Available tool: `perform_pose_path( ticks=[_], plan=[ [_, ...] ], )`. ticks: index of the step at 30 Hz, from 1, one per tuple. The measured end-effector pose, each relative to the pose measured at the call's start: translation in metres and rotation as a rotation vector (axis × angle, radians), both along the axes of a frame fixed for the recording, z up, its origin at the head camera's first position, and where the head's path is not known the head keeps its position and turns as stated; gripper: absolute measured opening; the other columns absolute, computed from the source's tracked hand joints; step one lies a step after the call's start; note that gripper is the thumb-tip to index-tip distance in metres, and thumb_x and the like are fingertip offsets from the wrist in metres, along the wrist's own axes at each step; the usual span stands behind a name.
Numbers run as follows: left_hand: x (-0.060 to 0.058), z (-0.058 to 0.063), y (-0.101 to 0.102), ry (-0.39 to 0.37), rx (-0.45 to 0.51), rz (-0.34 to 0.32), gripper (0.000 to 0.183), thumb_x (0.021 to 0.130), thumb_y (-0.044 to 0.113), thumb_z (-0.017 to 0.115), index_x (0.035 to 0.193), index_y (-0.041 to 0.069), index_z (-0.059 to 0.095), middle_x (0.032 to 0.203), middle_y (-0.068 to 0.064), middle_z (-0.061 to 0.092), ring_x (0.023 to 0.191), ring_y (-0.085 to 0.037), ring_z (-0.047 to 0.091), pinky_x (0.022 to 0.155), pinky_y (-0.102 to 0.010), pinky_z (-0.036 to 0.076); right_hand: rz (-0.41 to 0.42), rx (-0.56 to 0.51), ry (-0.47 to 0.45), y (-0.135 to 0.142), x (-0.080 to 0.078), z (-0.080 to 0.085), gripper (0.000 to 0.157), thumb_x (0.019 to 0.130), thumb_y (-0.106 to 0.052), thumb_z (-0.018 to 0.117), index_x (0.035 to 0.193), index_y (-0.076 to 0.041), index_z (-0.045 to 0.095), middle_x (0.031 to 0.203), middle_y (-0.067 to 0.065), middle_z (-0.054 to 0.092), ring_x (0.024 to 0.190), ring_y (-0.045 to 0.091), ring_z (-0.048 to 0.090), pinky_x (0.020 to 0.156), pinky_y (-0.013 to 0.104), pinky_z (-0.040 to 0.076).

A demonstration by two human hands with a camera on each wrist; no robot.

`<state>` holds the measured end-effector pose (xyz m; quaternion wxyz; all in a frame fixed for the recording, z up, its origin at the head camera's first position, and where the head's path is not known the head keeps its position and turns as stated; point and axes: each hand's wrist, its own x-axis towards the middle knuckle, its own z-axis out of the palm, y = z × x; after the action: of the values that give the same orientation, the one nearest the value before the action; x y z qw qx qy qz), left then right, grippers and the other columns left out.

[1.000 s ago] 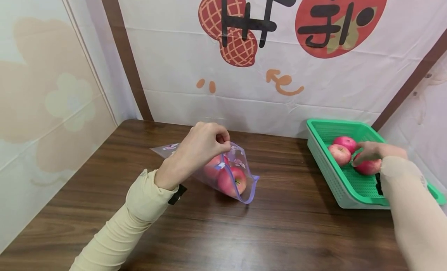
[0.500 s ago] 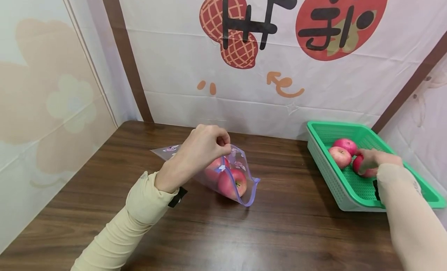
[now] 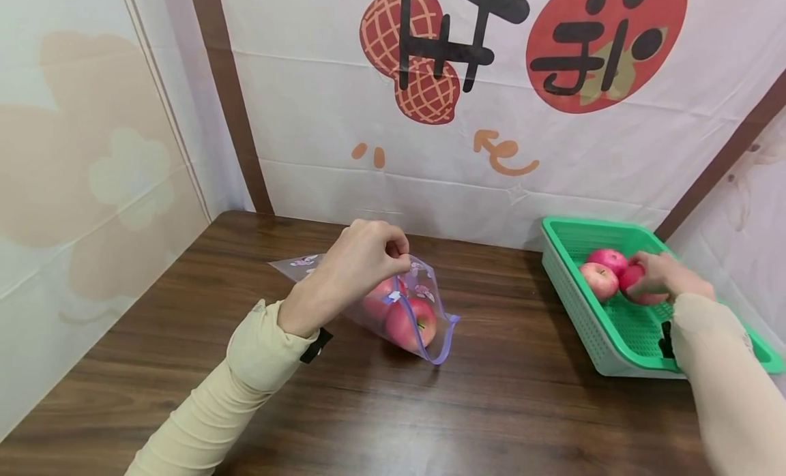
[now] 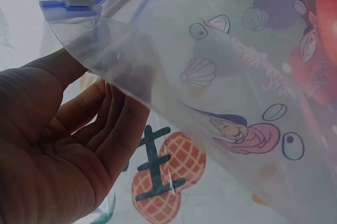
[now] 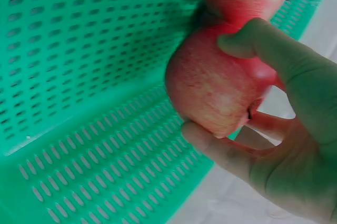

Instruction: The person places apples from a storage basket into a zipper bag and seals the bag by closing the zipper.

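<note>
White fabric walls (image 3: 295, 114) printed with pale flowers, red peanuts and bold black strokes surround a dark brown wood-grain counter (image 3: 522, 421). From the left, a cream sleeve (image 3: 209, 408) leads to the person's left hand (image 3: 359, 264). Its grip is together, thumb and fingers pinching the upper edge of a clear plastic bag (image 3: 425, 278) with purple trim and printed cartoon figures. A small white slider (image 3: 394, 296) sits on the trim just below the grip. The bag lies on the counter, its mouth facing right. Inside, below the grip, are two round pink-red apples: a front apple (image 3: 400, 326) near the mouth and a rear apple (image 3: 374, 297) partly behind the wrist. Well apart, at far right, stands a bright green perforated plastic basket (image 3: 568, 302). It holds a paler apple (image 3: 597, 279), a deep pink apple (image 3: 608, 260) and a red apple (image 3: 631, 279). The person's right hand (image 3: 671, 275) reaches in, its grip clamped on the red apple, which lies between thumb and fingers.
</note>
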<state>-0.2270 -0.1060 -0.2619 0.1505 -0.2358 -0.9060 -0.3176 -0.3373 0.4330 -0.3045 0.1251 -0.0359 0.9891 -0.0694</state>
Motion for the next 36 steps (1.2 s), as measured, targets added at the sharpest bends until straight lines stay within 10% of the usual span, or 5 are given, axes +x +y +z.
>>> perform_pose_path(
  ticks=[18, 36],
  plan=[
    [-0.005, -0.003, 0.003, 0.024, -0.001, -0.006, 0.008, 0.078, 0.007, 0.069, 0.072, 0.012, 0.069, 0.068, 0.003, 0.064, 0.066, -0.013, 0.055, 0.061, -0.025, 0.046, 0.091, -0.114, 0.547, -0.058, 0.007, 0.05, 0.075, 0.076, -0.024, 0.083, 0.138, -0.004, 0.046, 0.129, 0.037, 0.035, 0.11, 0.058, 0.035, 0.07, 0.066, 0.045],
    [-0.009, -0.007, 0.006, 0.021, 0.015, -0.012, 0.008, 0.078, 0.008, 0.069, 0.071, 0.013, 0.068, 0.067, 0.003, 0.062, 0.065, -0.012, 0.053, 0.06, -0.025, 0.045, 0.348, -0.343, 0.771, -0.168, 0.052, 0.081, 0.077, 0.067, -0.009, 0.086, 0.137, -0.012, 0.052, 0.131, 0.02, 0.043, 0.115, 0.036, 0.044, 0.077, 0.056, 0.053]
  ],
)
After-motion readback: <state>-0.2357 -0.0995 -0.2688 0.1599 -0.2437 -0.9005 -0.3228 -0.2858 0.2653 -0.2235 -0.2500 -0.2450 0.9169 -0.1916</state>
